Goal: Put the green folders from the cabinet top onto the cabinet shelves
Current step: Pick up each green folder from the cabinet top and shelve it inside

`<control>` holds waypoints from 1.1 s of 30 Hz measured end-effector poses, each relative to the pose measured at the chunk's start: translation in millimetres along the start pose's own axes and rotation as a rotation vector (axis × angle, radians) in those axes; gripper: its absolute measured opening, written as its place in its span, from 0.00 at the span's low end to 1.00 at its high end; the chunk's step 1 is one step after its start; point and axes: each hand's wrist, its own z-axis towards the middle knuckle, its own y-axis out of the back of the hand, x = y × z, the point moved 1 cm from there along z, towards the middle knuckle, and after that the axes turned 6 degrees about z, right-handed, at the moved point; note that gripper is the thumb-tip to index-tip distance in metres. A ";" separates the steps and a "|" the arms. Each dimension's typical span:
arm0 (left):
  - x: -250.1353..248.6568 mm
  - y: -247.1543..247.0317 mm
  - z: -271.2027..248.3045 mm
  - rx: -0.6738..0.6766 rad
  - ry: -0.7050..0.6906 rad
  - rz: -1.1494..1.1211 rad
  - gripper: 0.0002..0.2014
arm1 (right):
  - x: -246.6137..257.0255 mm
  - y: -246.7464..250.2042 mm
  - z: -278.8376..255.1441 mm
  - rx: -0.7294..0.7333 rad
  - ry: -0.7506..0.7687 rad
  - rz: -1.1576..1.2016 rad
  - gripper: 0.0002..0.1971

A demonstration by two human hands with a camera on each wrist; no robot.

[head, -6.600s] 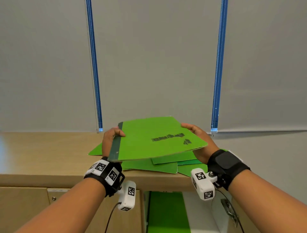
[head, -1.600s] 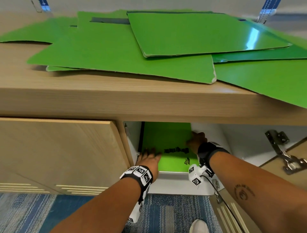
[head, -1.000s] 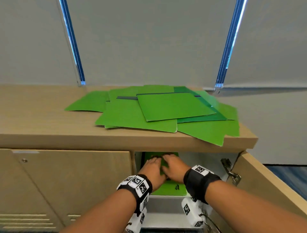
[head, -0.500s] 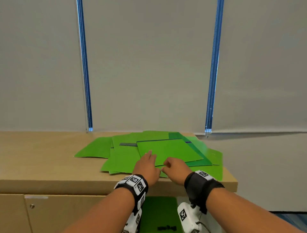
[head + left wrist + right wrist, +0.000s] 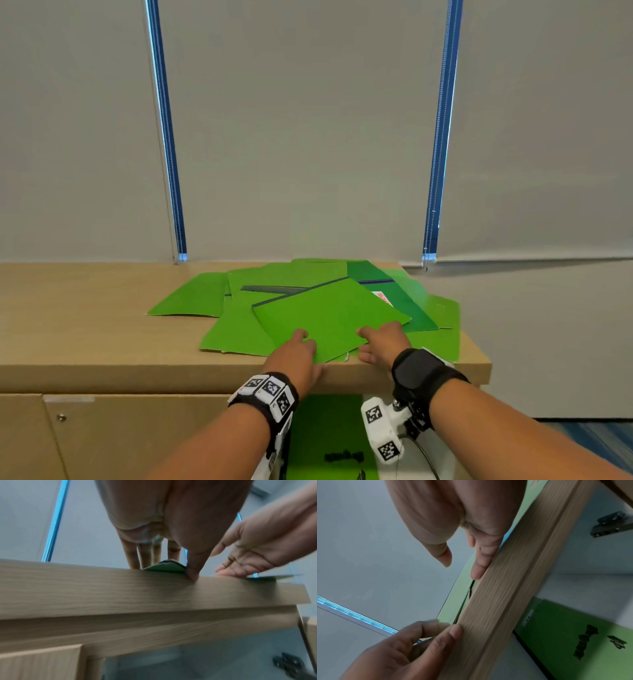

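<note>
Several green folders lie in a loose pile (image 5: 239,329) on the wooden cabinet top (image 5: 85,325). The top green folder (image 5: 329,315) lies skewed, its near corner at the front lip. My left hand (image 5: 298,353) has fingers on it and the thumb (image 5: 192,573) under that corner, pinching it (image 5: 447,620). My right hand (image 5: 383,342) is at the folder's near right edge. Its fingers (image 5: 479,566) lie along the lip and its thumb (image 5: 443,558) hangs clear above. Below, another green folder (image 5: 329,435) with black print lies on the shelf (image 5: 573,635).
The left cabinet door (image 5: 137,438) is closed. A metal hinge (image 5: 611,524) shows inside the open right compartment. Grey blinds with blue side tracks (image 5: 168,137) hang behind the cabinet. Bare wood (image 5: 68,308) stretches left of the pile.
My hands left a folder on the shelf and rose to the pile. Since half a second ago they spread apart along the top folder's near edge, and the left thumb hooked under it.
</note>
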 end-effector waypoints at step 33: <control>45.7 -15.8 -62.0 -0.253 0.790 -1.140 0.11 | -47.3 18.1 -25.1 0.146 0.249 -0.101 0.21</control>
